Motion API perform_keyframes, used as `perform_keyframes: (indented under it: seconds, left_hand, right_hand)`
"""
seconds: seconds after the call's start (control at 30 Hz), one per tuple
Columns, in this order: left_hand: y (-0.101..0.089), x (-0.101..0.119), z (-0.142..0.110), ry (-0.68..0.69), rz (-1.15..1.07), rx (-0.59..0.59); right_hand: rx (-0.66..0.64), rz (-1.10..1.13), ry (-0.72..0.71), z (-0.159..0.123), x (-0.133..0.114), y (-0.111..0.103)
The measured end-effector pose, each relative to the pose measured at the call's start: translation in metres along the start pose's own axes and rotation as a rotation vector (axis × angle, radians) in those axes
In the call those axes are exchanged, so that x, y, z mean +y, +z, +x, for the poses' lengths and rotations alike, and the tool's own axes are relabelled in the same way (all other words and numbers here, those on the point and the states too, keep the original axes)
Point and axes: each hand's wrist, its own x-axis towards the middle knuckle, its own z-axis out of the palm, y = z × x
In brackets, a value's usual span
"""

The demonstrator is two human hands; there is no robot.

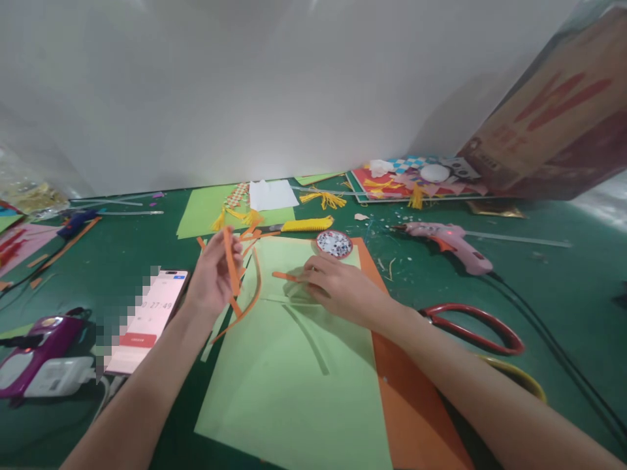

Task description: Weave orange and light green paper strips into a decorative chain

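My left hand (208, 274) is closed around an orange paper strip (231, 261) that stands nearly upright between thumb and fingers. Below and beside it, a curved orange strip (255, 295) hangs over the edge of a light green paper sheet (294, 398). Low over that sheet, my right hand (337, 287) has its fingers bent together at the end of a short orange paper strip (284, 277); the fingertips are partly hidden. Thin pale green strips (309, 339) lie on the sheet, under and in front of this hand.
An orange sheet (416, 405) lies under the green one. Around them are a yellow utility knife (307, 224), a round dish of small dots (334, 243), a pink glue gun (450, 240), red-handled scissors (477, 323), a phone (149, 320) and a purple power strip (42, 352).
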Motion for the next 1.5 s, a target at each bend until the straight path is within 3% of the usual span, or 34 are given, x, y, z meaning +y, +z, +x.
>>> perform_keyframes:
  seconds: [0.03,0.1,0.3,0.57,0.67,0.77,0.87,0.93,1.27,1.5]
  left_hand:
    - [-0.001,0.004,0.001,-0.041,-0.090,0.009]
    - [-0.005,0.010,0.003,0.001,-0.155,0.029]
    - [-0.020,0.013,0.008,0.166,0.162,-0.021]
    - [-0.004,0.010,0.006,-0.104,-0.185,0.067]
    - [-0.003,0.000,0.003,-0.158,-0.010,0.046]
    - [-0.005,-0.012,0.000,-0.110,0.303,-0.091]
    - [-0.007,-0.019,-0.005,-0.060,0.525,-0.210]
    - [-0.006,-0.020,-0.009,-0.043,0.618,-0.256]
    - [-0.004,-0.021,-0.010,-0.029,0.708,-0.285]
    - [-0.003,-0.021,-0.012,-0.030,0.762,-0.322]
  right_hand:
    - [-0.010,0.001,0.002,0.000,-0.001,0.000]
    - [-0.028,-0.010,0.001,0.001,-0.003,-0.002]
    - [-0.030,-0.072,-0.004,0.002,-0.005,-0.003]
    - [0.051,-0.093,-0.017,0.003,-0.005,-0.001]
    - [0.148,-0.007,0.033,0.003,-0.006,-0.002]
    - [0.238,0.150,0.182,0.003,-0.006,-0.003]
    - [0.268,0.308,0.351,0.004,-0.006,-0.007]
    - [0.289,0.378,0.391,0.004,-0.006,-0.010]
    - [0.284,0.699,0.462,0.008,-0.008,-0.008]
    - [0.283,0.870,0.504,0.012,-0.010,-0.025]
